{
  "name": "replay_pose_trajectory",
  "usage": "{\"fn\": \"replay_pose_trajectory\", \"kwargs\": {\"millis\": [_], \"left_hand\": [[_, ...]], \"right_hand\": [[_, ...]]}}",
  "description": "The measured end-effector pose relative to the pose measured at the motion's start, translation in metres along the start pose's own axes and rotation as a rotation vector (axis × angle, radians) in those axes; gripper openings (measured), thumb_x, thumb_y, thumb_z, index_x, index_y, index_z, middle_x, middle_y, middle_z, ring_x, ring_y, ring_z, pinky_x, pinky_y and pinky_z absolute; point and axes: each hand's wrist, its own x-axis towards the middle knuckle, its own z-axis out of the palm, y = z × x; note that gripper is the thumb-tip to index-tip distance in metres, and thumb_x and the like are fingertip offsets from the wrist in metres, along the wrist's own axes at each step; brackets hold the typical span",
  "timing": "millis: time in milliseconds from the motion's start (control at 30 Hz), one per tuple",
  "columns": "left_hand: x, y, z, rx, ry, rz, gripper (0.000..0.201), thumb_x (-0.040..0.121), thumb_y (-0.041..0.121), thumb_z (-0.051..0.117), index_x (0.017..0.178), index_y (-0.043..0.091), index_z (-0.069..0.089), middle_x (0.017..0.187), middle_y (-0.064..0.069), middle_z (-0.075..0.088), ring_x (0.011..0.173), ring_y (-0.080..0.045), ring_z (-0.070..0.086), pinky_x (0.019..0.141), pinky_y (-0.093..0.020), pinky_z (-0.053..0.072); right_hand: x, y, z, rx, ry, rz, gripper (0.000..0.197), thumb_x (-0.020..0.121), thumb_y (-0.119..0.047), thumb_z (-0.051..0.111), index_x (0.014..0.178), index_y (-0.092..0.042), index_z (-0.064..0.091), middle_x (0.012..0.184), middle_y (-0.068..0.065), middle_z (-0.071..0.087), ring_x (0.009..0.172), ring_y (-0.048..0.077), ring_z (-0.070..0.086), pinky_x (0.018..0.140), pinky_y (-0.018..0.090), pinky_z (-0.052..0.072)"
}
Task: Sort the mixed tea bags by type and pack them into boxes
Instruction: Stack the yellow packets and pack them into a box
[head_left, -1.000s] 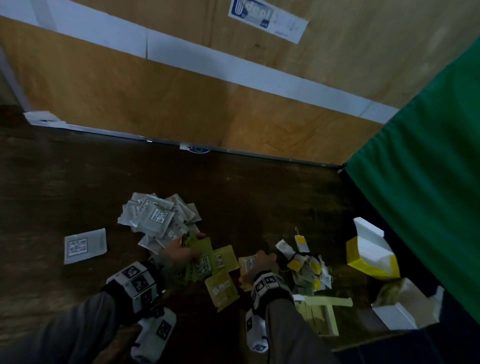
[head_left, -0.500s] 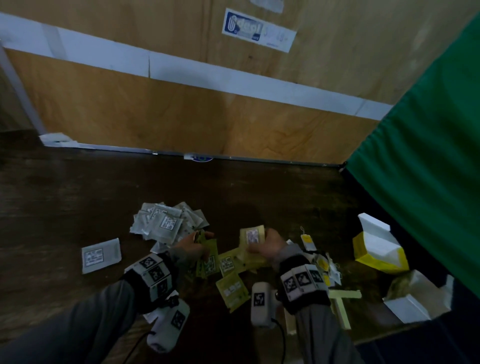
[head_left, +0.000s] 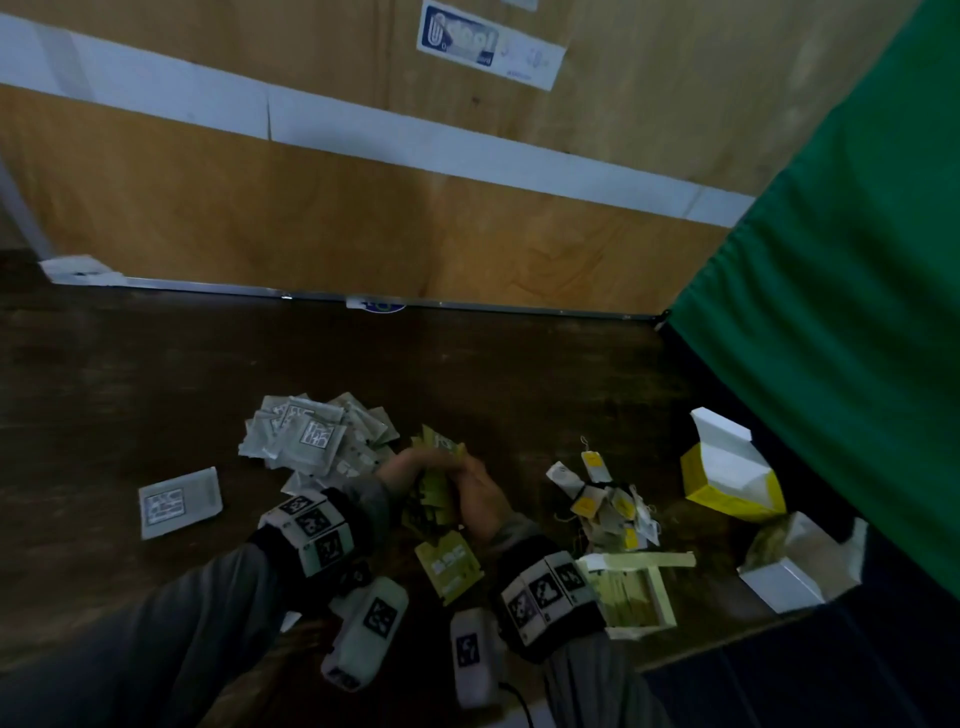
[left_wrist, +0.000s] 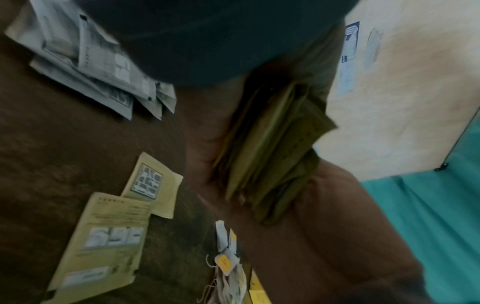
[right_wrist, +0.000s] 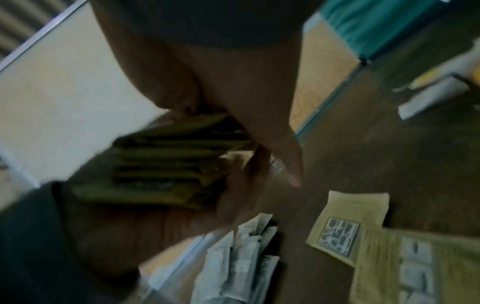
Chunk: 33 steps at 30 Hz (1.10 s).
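Observation:
My left hand (head_left: 402, 467) grips a thick stack of green tea sachets (head_left: 434, 480) on edge above the dark table; the same stack (left_wrist: 270, 148) fills the left wrist view. My right hand (head_left: 480, 493) lies against the stack's right side, its fingers curled on the sachets (right_wrist: 166, 162). Two loose green sachets (head_left: 449, 566) lie flat below the hands. A heap of grey-white sachets (head_left: 311, 434) sits just left of the hands, one more white sachet (head_left: 179, 501) lying apart. A pile of yellow-tagged tea bags (head_left: 608, 506) lies to the right.
An open green box (head_left: 636, 587) with sachets inside sits by my right wrist. An open yellow box (head_left: 730, 467) and an open white-and-green box (head_left: 795, 566) stand at the right edge by a green curtain (head_left: 841, 312). A wooden panel (head_left: 363, 218) closes the table's far side.
My right hand carried a green sachet leftward and brought it onto the stack in my left hand. Both hands now meet at the stack, which stands higher above the table.

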Motion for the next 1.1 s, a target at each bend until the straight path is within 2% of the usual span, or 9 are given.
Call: {"fn": "replay_pose_trajectory", "kwargs": {"millis": [167,333,400,500,633,733,833,900,1100], "left_hand": [[-0.003,0.0,-0.011,0.043,0.033,0.023,0.009,0.064,0.003,0.058,0.072,0.004,0.054,0.062,-0.011,0.06,0.058,-0.024,0.055,0.053,-0.027,0.046],[-0.004,0.0,-0.017,0.17,0.038,-0.04,0.009,0.08,0.001,0.053,0.076,0.003,0.06,0.077,-0.015,0.06,0.07,-0.028,0.056,0.064,-0.032,0.045],[-0.007,-0.001,-0.014,0.175,-0.009,-0.035,0.01,0.081,0.001,0.056,0.076,0.004,0.064,0.076,-0.014,0.064,0.07,-0.027,0.059,0.063,-0.032,0.047],[-0.011,0.0,-0.011,0.089,-0.107,-0.007,0.006,0.068,0.009,0.067,0.072,0.007,0.07,0.075,-0.012,0.069,0.072,-0.027,0.061,0.069,-0.034,0.048],[-0.01,-0.001,-0.018,0.059,-0.175,0.017,0.015,0.054,0.018,0.073,0.066,0.009,0.073,0.068,-0.01,0.071,0.062,-0.023,0.067,0.065,-0.033,0.048],[-0.012,-0.003,-0.017,0.094,-0.167,-0.038,0.015,0.075,0.021,0.068,0.082,0.008,0.065,0.067,-0.008,0.072,0.068,-0.023,0.065,0.069,-0.034,0.048],[-0.011,-0.007,-0.013,0.093,-0.159,-0.054,0.032,0.066,0.027,0.069,0.093,0.014,0.058,0.088,-0.012,0.066,0.084,-0.027,0.06,0.072,-0.035,0.048],[-0.01,-0.006,-0.015,0.07,-0.115,0.005,0.027,0.062,0.019,0.064,0.088,0.013,0.059,0.077,-0.008,0.068,0.078,-0.025,0.058,0.066,-0.033,0.046],[0.006,-0.008,-0.06,-0.121,0.11,0.086,0.056,0.06,0.017,0.065,0.114,0.029,0.056,0.1,-0.015,0.062,0.09,-0.034,0.061,0.075,-0.044,0.052]], "right_hand": [[-0.008,-0.01,-0.011,0.292,-0.181,-0.013,0.051,0.091,-0.011,0.051,0.14,-0.01,0.036,0.135,0.013,0.047,0.122,0.028,0.047,0.103,0.038,0.04],[-0.012,-0.003,-0.02,-0.765,-0.241,-0.382,0.129,0.063,-0.043,0.081,0.147,-0.03,-0.016,0.155,-0.015,-0.02,0.142,0.011,-0.02,0.111,0.048,-0.007],[-0.015,-0.003,-0.015,-0.889,-0.21,-0.449,0.132,0.057,-0.045,0.084,0.148,-0.03,-0.01,0.157,-0.013,-0.01,0.143,0.012,-0.017,0.111,0.052,-0.01],[-0.013,0.006,-0.012,-0.603,-0.058,-0.481,0.113,0.05,-0.039,0.089,0.142,-0.028,0.024,0.14,-0.004,0.035,0.135,0.018,0.028,0.112,0.051,0.028],[-0.015,0.02,-0.01,-0.324,0.012,-0.532,0.097,0.045,-0.047,0.086,0.127,-0.035,0.036,0.121,-0.01,0.048,0.114,0.009,0.05,0.093,0.041,0.05],[-0.023,0.016,-0.007,-0.315,-0.037,-0.512,0.1,0.052,-0.047,0.081,0.137,-0.026,0.033,0.13,-0.013,0.045,0.121,0.0,0.042,0.104,0.038,0.042],[-0.023,0.016,-0.006,-0.552,-0.056,-0.555,0.104,0.065,-0.048,0.077,0.147,-0.027,0.017,0.142,-0.026,0.023,0.136,-0.006,0.011,0.119,0.047,0.004],[-0.014,0.015,-0.011,-0.617,-0.162,-0.487,0.113,0.065,-0.046,0.079,0.15,-0.028,0.006,0.155,-0.02,0.008,0.143,0.001,-0.004,0.114,0.051,-0.01],[0.026,0.017,-0.029,-0.946,-0.383,-0.099,0.123,0.062,-0.034,0.085,0.15,-0.028,-0.001,0.159,-0.007,-0.006,0.146,0.023,-0.008,0.116,0.057,0.012]]}}
